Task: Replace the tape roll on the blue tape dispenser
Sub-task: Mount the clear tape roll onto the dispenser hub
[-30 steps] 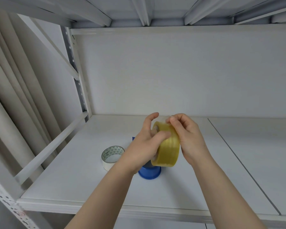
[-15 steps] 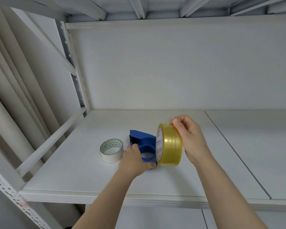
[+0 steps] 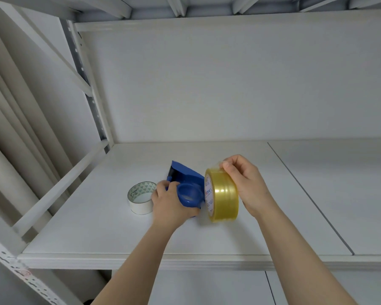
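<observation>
Left hand (image 3: pixel 171 205): grips the blue dispenser (image 3: pixel 186 186), tilted, on the shelf (image 3: pixel 97 227); its round hub faces the yellow roll.
Right hand (image 3: pixel 246 186): fingers curl round the yellow roll (image 3: pixel 223 195), held on edge just right of the dispenser.
White roll (image 3: pixel 141 198): lies flat on the shelf, just left of the left hand.

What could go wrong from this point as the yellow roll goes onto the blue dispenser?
1. The right hand holds the yellow tape roll only near its top edge, so it may tilt or slip when pushed onto the hub.
2. The left hand grips the blue dispenser at one side; it might twist under that push.
3. The white roll lies close beside the left hand and could get knocked.
</observation>
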